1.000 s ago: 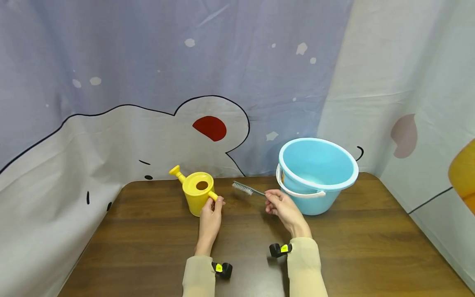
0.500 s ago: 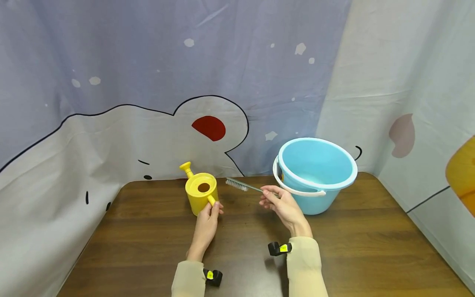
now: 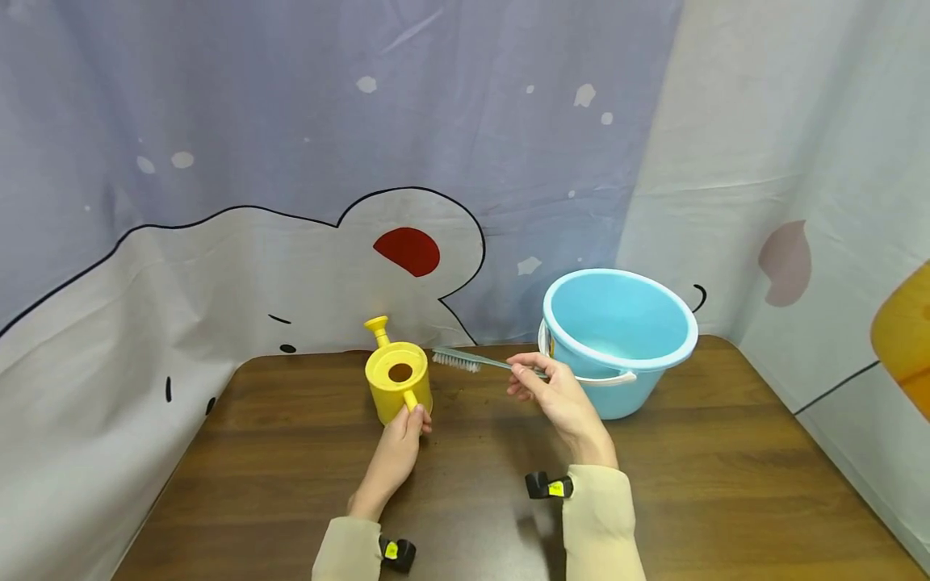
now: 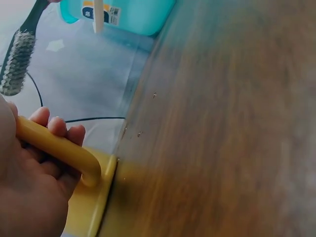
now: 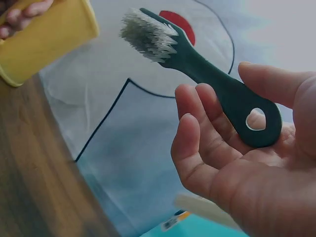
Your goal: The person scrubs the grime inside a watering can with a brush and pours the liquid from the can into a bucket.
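Note:
My left hand (image 3: 395, 453) grips the handle of a yellow watering can (image 3: 383, 373); in the left wrist view the fingers (image 4: 57, 126) curl round that handle. The can stands at the back of the table, its spout toward the curtain. My right hand (image 3: 567, 403) pinches the handle of a dark green brush (image 5: 212, 74) between thumb and fingers. White bristles (image 5: 148, 35) cover the brush's head, which points left, close beside the can's right side in the head view. Whether bristles and can touch, I cannot tell. A heart-shaped hole pierces the brush handle's end.
A light blue bucket (image 3: 632, 395) with a white handle stands just behind and right of my right hand. The brown wooden table (image 3: 465, 500) ends at a printed curtain (image 3: 305, 274) along its back. Small specks dot the tabletop.
The watering can has turned clockwise, its spout swinging from the left toward the back, and shifted slightly right. My left forearm has moved left. The brush has moved left, nearer the can.

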Tool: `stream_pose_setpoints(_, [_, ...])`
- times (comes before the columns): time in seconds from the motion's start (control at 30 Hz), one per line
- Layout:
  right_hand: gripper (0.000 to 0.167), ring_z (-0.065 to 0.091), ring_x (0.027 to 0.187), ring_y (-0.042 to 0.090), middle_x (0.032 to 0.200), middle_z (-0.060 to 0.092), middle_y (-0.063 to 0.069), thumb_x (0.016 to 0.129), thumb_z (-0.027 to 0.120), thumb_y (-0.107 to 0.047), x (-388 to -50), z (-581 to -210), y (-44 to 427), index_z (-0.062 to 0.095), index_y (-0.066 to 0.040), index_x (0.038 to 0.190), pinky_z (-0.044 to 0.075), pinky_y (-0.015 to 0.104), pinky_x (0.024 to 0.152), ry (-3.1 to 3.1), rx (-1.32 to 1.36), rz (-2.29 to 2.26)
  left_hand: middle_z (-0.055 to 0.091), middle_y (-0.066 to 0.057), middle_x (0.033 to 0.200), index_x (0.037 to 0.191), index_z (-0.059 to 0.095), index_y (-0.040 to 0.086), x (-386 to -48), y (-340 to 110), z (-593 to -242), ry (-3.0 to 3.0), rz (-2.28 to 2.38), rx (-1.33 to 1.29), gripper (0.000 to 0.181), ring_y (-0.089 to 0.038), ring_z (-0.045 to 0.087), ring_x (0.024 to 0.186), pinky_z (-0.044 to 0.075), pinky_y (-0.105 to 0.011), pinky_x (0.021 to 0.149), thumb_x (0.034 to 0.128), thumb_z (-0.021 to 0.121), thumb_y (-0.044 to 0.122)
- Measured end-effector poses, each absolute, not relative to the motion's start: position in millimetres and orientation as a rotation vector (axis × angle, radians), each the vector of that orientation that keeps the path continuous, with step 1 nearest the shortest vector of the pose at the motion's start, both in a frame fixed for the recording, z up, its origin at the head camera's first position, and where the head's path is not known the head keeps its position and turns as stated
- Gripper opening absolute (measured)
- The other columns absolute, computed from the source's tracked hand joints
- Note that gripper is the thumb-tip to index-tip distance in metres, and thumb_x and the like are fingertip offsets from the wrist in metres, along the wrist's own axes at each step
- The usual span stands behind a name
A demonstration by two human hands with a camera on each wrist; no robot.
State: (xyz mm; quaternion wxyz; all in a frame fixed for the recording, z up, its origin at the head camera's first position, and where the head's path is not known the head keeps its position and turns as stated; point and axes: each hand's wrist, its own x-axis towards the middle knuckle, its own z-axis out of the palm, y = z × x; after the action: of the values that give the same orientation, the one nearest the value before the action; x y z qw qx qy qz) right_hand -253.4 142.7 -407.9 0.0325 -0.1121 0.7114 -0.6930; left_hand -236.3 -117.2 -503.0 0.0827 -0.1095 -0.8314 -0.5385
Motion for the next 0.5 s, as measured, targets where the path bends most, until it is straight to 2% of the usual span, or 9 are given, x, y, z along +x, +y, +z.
stream_pose_setpoints(0.17, [0.027, 0.066, 0.086, 0.026, 0.091, 0.067, 0.01, 0.098, 0.06, -0.017, -250, -402, 141, 0.062, 0.002, 0.117, 0.05, 0.036, 0.08, 2.347, -0.421, -2.03, 0.054, -0.001, 0.083, 0.095, 0.055, 0.008, -232, -114, -500, -2.514, -1.534, -0.399, 0.031, -0.019, 0.053, 0.078, 0.044, -0.031, 0.072, 0.108, 0.034, 0.027])
stream_pose_setpoints(0.33, [0.026, 0.067, 0.092, 0.028, 0.094, 0.067, 0.009, 0.097, 0.061, -0.019, -247, -397, 138, 0.064, -0.002, 0.116, 0.05, 0.043, 0.086, 2.457, -0.452, -1.911, 0.048, 0.003, 0.075, 0.092, 0.054, 0.01, -230, -108, -496, -2.534, -1.447, -0.499, 0.029, -0.012, 0.046, 0.068, 0.041, -0.028, 0.064, 0.1073, 0.038, 0.028])
stream_pose_setpoints(0.5, [0.024, 0.068, 0.092, 0.022, 0.097, 0.067, 0.009, 0.097, 0.061, -0.019, -244, -394, 137, 0.065, -0.005, 0.116, 0.05, 0.04, 0.084, 2.492, -0.482, -1.844, 0.042, 0.006, 0.071, 0.089, 0.054, 0.011, -227, -105, -493, -2.556, -1.395, -0.535, 0.029, -0.01, 0.043, 0.065, 0.04, -0.028, 0.063, 0.1069, 0.039, 0.028])
